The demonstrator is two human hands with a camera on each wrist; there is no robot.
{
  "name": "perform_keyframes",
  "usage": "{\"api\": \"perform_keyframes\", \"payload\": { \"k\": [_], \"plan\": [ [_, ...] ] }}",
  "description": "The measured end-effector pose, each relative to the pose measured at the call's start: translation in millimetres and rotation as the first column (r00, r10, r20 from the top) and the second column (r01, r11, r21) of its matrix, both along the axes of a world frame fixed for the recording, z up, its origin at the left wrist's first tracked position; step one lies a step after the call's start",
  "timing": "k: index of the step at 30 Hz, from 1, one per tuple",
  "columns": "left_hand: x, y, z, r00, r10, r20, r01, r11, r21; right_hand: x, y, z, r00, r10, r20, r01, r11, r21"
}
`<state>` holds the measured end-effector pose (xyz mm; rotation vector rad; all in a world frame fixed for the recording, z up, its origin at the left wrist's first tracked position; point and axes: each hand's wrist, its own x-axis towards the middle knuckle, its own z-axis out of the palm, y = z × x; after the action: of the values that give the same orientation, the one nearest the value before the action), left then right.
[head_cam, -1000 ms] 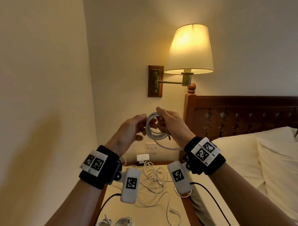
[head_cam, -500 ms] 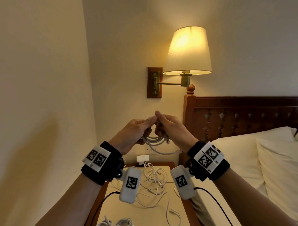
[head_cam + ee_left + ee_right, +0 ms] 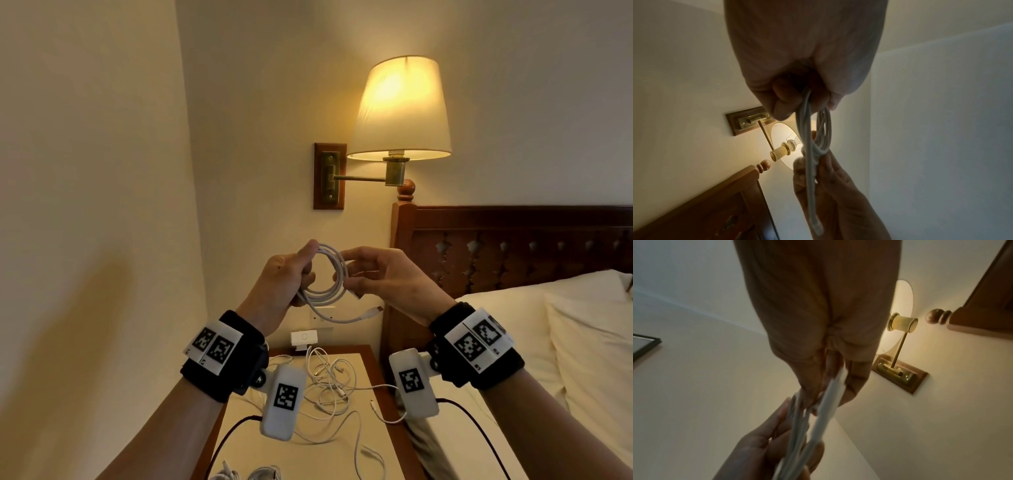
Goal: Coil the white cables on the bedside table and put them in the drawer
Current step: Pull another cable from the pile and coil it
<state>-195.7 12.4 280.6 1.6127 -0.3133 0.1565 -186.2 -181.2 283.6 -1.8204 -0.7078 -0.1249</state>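
I hold a coiled white cable (image 3: 334,279) up in front of me, above the bedside table (image 3: 363,359). My left hand (image 3: 291,277) grips the coil's left side, thumb on top. My right hand (image 3: 380,277) pinches its right side. A short tail with a plug (image 3: 375,311) hangs below the coil. In the left wrist view the coil (image 3: 818,138) runs from my left fingers (image 3: 783,97) down to the right hand (image 3: 830,186). The right wrist view shows the blurred cable (image 3: 818,410) between both hands. Several loose white cables (image 3: 334,380) lie tangled on the table top. No drawer is in view.
A lit wall lamp (image 3: 400,109) on a brass arm hangs above the table. The wooden headboard (image 3: 513,246) and bed with pillows (image 3: 582,342) stand on the right. A wall is close on the left. Two coiled bundles (image 3: 246,474) lie at the table's near edge. A white plug adapter (image 3: 303,337) sits in the wall socket.
The hands, pressed together over the coil half a second ago, have drawn apart, so the coil now shows as an open ring with its tail hanging free.
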Motion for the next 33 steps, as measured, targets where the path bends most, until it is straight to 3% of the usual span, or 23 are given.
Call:
{"api": "perform_keyframes", "payload": {
  "k": [5, 12, 14, 17, 19, 20, 23, 25, 33],
  "plan": [
    [-1, 3, 1, 0.999, -0.048, -0.021, 0.048, 0.999, -0.020, 3, -10, 1, 0.995, -0.081, 0.057, 0.080, 0.997, 0.020],
    [1, -2, -10, 1.000, 0.015, 0.014, -0.016, 1.000, 0.015, 8, -14, -5, 0.976, -0.183, 0.116, 0.189, 0.981, -0.043],
    [3, -6, -11, 0.997, 0.051, 0.055, -0.050, 0.998, -0.027, 7, -9, -13, 0.941, -0.281, 0.186, 0.294, 0.955, -0.045],
    [8, -4, -10, 0.988, 0.122, 0.095, -0.110, 0.986, -0.121, -4, 0, -27, 0.809, -0.542, 0.227, 0.522, 0.840, 0.146],
    [13, -3, -9, 0.980, 0.163, 0.114, -0.143, 0.976, -0.166, -13, 9, -38, 0.739, -0.650, 0.178, 0.602, 0.755, 0.260],
    [14, -4, -10, 0.976, 0.179, 0.125, -0.155, 0.971, -0.184, -16, 15, -43, 0.748, -0.652, 0.122, 0.605, 0.746, 0.278],
    [16, -9, -12, 0.969, 0.192, 0.157, -0.153, 0.961, -0.229, -19, 34, -52, 0.888, -0.421, -0.183, 0.459, 0.804, 0.378],
    [17, -12, -16, 0.969, 0.187, 0.164, -0.148, 0.963, -0.227, -19, 43, -49, 0.924, -0.202, -0.326, 0.355, 0.770, 0.530],
    [20, -11, -24, 0.964, 0.180, 0.197, -0.124, 0.956, -0.265, -17, 60, -52, 0.901, 0.047, -0.431, 0.321, 0.595, 0.737]
  ]
}}
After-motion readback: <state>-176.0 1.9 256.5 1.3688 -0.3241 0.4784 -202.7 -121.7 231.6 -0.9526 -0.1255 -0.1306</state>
